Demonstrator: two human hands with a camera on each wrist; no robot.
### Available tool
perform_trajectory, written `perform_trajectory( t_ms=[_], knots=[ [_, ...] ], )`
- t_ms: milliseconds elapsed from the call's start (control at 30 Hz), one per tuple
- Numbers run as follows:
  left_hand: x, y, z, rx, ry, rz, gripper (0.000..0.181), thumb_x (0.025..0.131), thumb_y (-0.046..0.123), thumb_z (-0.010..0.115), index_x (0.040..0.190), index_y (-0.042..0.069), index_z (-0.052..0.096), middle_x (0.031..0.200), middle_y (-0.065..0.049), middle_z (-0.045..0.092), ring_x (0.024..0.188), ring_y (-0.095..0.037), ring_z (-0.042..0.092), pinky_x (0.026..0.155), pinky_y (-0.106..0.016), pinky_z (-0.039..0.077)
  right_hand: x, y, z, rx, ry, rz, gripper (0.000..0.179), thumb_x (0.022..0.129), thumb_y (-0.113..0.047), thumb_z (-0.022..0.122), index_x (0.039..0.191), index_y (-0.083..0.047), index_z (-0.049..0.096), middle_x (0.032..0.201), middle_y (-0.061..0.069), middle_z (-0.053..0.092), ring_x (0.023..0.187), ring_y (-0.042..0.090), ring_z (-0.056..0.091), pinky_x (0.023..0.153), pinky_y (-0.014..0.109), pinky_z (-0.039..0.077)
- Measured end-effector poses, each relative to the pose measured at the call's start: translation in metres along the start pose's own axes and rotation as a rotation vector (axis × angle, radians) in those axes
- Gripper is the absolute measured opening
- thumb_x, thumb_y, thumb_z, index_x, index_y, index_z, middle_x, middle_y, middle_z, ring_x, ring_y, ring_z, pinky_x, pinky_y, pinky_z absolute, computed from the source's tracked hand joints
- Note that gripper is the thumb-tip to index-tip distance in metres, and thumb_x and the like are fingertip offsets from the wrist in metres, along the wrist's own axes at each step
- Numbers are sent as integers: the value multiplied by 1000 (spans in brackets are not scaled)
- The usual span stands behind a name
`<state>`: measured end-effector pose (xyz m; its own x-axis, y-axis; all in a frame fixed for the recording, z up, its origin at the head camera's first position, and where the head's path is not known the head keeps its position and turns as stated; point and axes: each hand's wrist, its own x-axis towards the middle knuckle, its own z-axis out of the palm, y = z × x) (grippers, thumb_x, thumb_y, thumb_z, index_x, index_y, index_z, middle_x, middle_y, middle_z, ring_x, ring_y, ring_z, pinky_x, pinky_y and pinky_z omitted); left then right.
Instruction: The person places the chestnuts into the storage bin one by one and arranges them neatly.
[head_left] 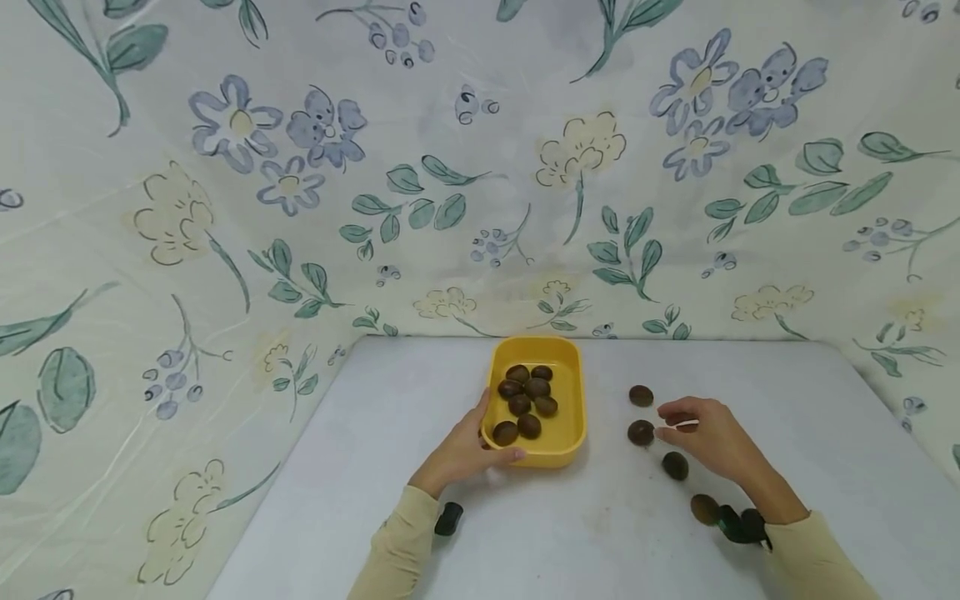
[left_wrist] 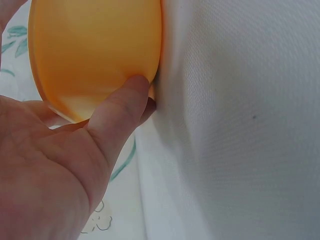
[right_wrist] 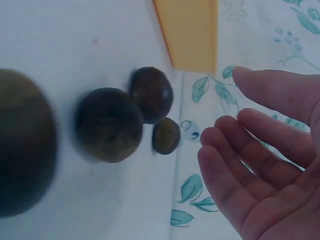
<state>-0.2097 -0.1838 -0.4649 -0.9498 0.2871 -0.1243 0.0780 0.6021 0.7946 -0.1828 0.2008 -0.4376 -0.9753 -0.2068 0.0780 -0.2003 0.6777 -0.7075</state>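
A yellow tray (head_left: 573,417) stands at the middle of the table, with several dark brown, rounded stone-like pieces (head_left: 537,387) inside, mostly toward its left side. My left hand (head_left: 463,450) grips the tray's near left corner, thumb along the front wall; in the left wrist view the thumb (left_wrist: 117,107) presses the yellow wall. To the right of the tray, my right hand (head_left: 712,437) is beside a loose brown piece (head_left: 641,432), fingers loosely bent. The right wrist view shows nothing between that hand's thumb and fingers (right_wrist: 250,150). Whether a fingertip touches the piece, I cannot tell.
Another brown piece (head_left: 641,396) lies farther back, and one (head_left: 675,466) lies nearer. By the right forearm sit a brown piece (head_left: 704,509) and dark green-black ones (head_left: 731,524), partly covered. One black piece (head_left: 448,519) lies by the left sleeve. Floral cloth (head_left: 465,208) hangs behind the table.
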Motion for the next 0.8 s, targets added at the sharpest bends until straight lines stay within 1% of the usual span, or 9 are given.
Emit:
perform_trajectory(
  t_ms=[200,333,567,667,800],
  knots=[
    [-1,0,-1,-2,1,-9,127,78,58,85,168,14,7,170,-19,27,155,-38,33,125,-61,30,-14,11,5,10,-11,58,41,92,-19,77,124,5,69,123,22,72,110,36,69,91,43,61],
    [-2,1,-2,2,-1,-17,126,78,57,85,168,14,8,170,-19,27,156,-39,32,125,-60,30,-20,16,8,22,-15,92,42,92,-20,78,124,5,69,125,23,71,112,39,69,90,43,62],
    [-2,1,-2,3,-1,-13,129,77,59,86,168,12,8,170,-20,27,156,-39,32,125,-60,30,-25,24,10,19,-30,138,42,88,-18,81,122,6,70,121,23,73,111,39,69,90,45,62],
    [-2,1,-2,0,-1,-12,129,76,59,86,168,12,7,170,-20,27,156,-39,32,125,-60,31,-26,27,11,25,-48,137,42,86,-17,83,120,6,71,116,20,74,108,36,71,88,43,62],
    [-2,1,-2,-6,1,-9,129,77,58,86,168,12,7,170,-19,26,156,-39,31,125,-60,30,-27,31,12,36,-58,102,43,83,-17,86,117,6,72,111,17,76,104,33,72,85,40,63]
  ],
)
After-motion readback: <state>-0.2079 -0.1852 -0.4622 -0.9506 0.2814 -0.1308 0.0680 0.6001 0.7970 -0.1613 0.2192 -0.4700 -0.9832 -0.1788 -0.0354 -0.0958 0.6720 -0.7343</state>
